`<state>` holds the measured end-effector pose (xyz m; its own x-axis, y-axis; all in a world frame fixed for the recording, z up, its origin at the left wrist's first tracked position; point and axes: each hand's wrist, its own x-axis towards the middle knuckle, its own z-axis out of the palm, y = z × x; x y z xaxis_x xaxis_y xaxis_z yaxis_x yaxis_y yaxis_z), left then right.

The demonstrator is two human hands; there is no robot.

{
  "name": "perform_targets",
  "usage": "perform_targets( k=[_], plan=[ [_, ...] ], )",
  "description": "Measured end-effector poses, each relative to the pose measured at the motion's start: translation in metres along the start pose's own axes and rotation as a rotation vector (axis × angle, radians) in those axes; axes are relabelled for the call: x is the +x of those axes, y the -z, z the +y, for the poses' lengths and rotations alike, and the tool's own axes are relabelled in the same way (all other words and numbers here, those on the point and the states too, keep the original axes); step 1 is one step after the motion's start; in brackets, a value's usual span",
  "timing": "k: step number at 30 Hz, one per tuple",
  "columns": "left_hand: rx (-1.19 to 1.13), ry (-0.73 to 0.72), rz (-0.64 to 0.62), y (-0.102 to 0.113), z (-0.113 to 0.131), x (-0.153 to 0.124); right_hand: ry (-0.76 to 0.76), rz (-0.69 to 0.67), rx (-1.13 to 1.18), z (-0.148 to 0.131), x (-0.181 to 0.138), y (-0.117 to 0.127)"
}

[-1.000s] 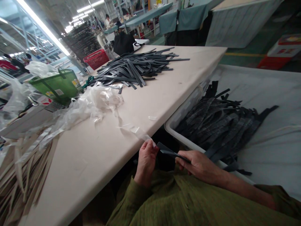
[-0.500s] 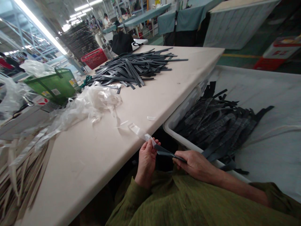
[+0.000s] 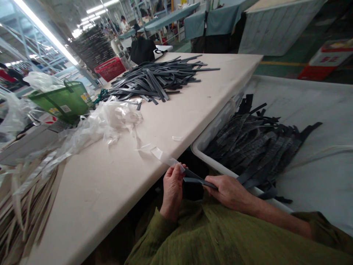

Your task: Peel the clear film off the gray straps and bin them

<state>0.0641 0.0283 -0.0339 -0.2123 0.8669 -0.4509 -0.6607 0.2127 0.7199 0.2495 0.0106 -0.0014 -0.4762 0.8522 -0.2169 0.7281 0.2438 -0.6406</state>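
My right hand is closed around a dark grey fabric-like strip, which looks folded or doubled. The fingers of my left hand pinch a clear plastic film strip where it meets the dark strip's end. The film's other end reaches out over the table. Whether my left fingers grip the dark strip too is hidden. Both hands are held just off the table's near edge.
A pile of dark strips lies at the table's far end. Crumpled plastic film, a green bag and beige strips are on the left. At right, a white bin holds dark strips.
My left fingers have shifted slightly on the film and the dark strip's end. The strip's fold has opened a little between my hands. My right hand has barely moved.
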Motion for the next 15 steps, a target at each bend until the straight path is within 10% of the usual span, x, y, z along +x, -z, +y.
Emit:
perform_targets(
  k=[15],
  plan=[
    [0.012,0.019,0.021,0.0036,-0.0051,-0.0017,0.025,-0.065,-0.038,0.0024,-0.0028,-0.002]
  ],
)
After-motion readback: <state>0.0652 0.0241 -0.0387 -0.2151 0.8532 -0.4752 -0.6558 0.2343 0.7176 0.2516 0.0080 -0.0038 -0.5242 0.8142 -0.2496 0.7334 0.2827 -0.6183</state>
